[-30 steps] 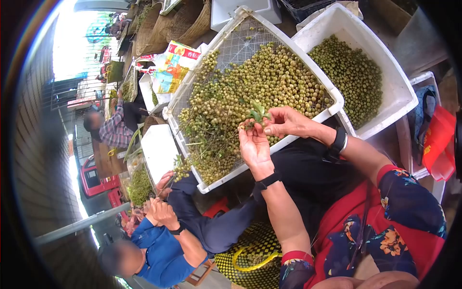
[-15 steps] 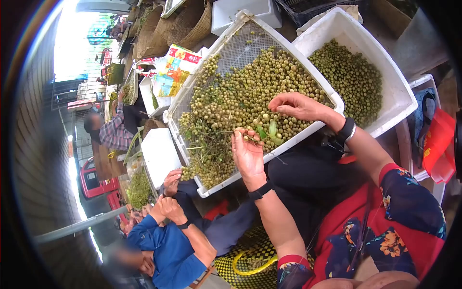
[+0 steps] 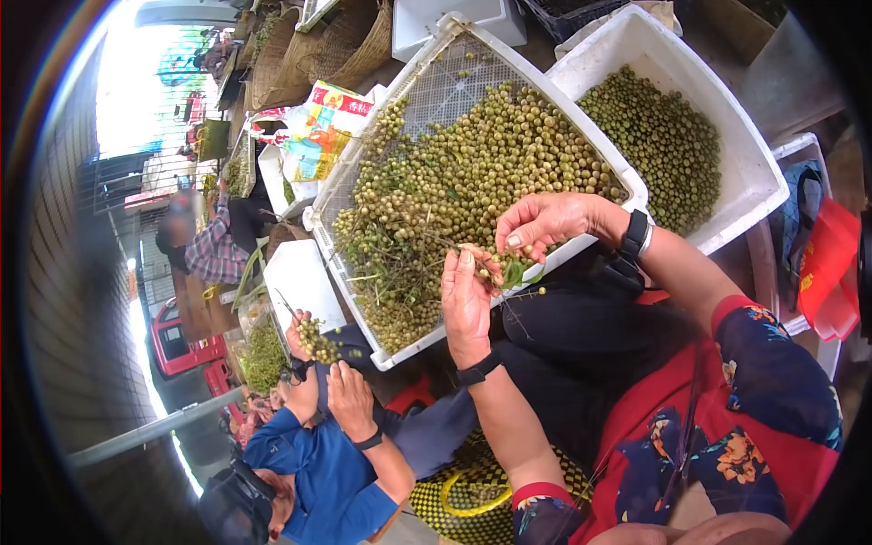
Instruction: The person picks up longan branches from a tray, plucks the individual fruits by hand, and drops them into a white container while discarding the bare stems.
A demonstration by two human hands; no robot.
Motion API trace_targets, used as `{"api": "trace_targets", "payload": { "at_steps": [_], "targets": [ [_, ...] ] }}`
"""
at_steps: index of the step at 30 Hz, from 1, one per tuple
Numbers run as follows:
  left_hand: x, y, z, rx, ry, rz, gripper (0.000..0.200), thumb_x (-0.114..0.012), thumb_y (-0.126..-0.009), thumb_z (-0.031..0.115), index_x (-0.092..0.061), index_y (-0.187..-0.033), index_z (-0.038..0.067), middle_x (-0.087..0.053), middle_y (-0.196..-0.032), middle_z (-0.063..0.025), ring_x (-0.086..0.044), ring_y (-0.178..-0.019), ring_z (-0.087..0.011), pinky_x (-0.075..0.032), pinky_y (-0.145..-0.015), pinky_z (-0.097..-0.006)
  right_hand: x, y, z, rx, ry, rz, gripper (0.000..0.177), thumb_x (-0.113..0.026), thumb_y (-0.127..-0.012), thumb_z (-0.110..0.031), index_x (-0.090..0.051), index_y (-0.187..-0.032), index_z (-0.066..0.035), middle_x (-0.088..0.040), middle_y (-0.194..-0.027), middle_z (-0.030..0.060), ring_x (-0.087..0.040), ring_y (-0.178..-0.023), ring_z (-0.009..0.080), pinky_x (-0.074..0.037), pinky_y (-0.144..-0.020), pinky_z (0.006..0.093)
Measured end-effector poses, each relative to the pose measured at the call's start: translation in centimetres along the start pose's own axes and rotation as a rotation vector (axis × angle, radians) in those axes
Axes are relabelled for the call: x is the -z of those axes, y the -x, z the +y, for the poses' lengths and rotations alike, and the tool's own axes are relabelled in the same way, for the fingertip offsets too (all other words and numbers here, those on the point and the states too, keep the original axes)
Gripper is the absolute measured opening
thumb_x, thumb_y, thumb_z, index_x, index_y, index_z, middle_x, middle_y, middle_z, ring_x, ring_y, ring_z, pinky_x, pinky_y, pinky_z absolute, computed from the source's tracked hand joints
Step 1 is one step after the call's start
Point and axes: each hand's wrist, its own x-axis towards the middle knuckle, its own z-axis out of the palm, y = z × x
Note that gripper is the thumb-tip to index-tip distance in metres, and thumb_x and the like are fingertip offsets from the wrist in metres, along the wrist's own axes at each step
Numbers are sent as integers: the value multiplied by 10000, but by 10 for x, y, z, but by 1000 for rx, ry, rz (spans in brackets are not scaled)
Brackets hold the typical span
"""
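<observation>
My left hand point(image 3: 467, 304) is closed around a fruit sprig point(image 3: 489, 272) with thin stems, a green leaf and a few round yellow-green fruits. Close beside it, my right hand point(image 3: 549, 222) has thumb and fingers pinched together at the sprig's fruits; what exactly lies between the fingertips is partly hidden. Both hands hover over the near edge of a white mesh tray point(image 3: 627, 168). Loose round fruits point(image 3: 536, 136) fill the tray's right side, while stems and twiggy clusters point(image 3: 391, 250) lie on its left.
Right of the tray stands a white foam box point(image 3: 749, 173) with smaller green fruits. A co-worker in blue point(image 3: 313, 463) holds a fruit cluster point(image 3: 322, 343) at the lower left. A white lid point(image 3: 304, 282), a printed bag point(image 3: 327, 127) and a yellow-black woven basket point(image 3: 454, 509) are around.
My right hand has come down from over the loose fruits to the sprig in my left hand, and its fingers have closed. The co-worker has raised a fruit cluster between both hands.
</observation>
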Motion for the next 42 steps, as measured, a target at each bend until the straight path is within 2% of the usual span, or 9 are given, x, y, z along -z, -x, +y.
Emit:
{"api": "trace_targets", "payload": {
  "at_steps": [10,12,14,19,29,36,39,40,42],
  "targets": [
    [17,7,-11,20,99,65,141,-494,-1007,275,-535,-996,140,-560,-858,2,-522,-683,-114,-394,-556,-234,8,-6,4,322,-193,181,93,-655,-902,-118,-606,-967,-72,-599,-857,-12,-589,-706,94,-505,-637,228],
    [26,4,-9,59,387,56,143,-457,-1022,269,-519,-995,143,-530,-853,6,-506,-702,-106,-403,-564,-231,19,-6,1,463,299,417,77,-630,-905,-102,-596,-963,-63,-591,-890,-2,-577,-759,90,-495,-667,242],
    [32,3,-7,45,488,28,145,-427,-1029,237,-519,-1011,125,-519,-863,-4,-503,-720,-103,-411,-558,-236,25,0,2,707,1429,854,77,-609,-908,-99,-588,-962,-49,-577,-889,3,-557,-783,78,-484,-698,250],
    [51,-5,-16,50,850,5,162,-425,-1013,171,-545,-1024,63,-578,-909,-58,-560,-746,-149,-457,-564,-271,-17,15,6,231,557,416,129,-590,-949,-151,-615,-971,-26,-601,-774,-10,-556,-631,60,-472,-546,224],
    [50,-7,-27,80,956,114,203,-443,-1009,190,-587,-1043,51,-660,-971,-101,-646,-852,-203,-492,-600,-337,-52,-13,44,395,216,275,179,-653,-927,-186,-608,-996,-27,-625,-835,-2,-596,-725,65,-510,-620,233],
    [53,-10,-32,-42,795,147,197,-472,-1013,232,-595,-1018,79,-673,-951,-81,-643,-834,-186,-498,-631,-324,-41,-1,33,319,263,337,161,-597,-953,-185,-623,-953,-27,-636,-812,-1,-606,-721,84,-511,-627,259],
    [42,-9,-27,-117,679,211,174,-479,-1009,227,-589,-996,93,-653,-911,-49,-608,-781,-157,-476,-627,-297,-17,0,19,823,1421,754,150,-627,-901,-123,-607,-1009,-21,-609,-866,47,-597,-739,141,-482,-622,313],
    [34,-9,-24,-158,578,277,156,-480,-1006,215,-585,-978,103,-641,-880,-25,-588,-754,-137,-460,-609,-279,-18,5,16,833,1481,809,175,-633,-899,-124,-598,-1038,-23,-597,-897,74,-589,-749,152,-479,-640,310],
    [22,-9,-22,-166,535,295,158,-486,-1006,230,-576,-969,105,-623,-867,-16,-570,-740,-132,-456,-616,-274,-29,9,15,632,947,685,174,-621,-916,-140,-592,-1049,-31,-581,-841,40,-554,-713,127,-467,-631,291]
  ]
}}
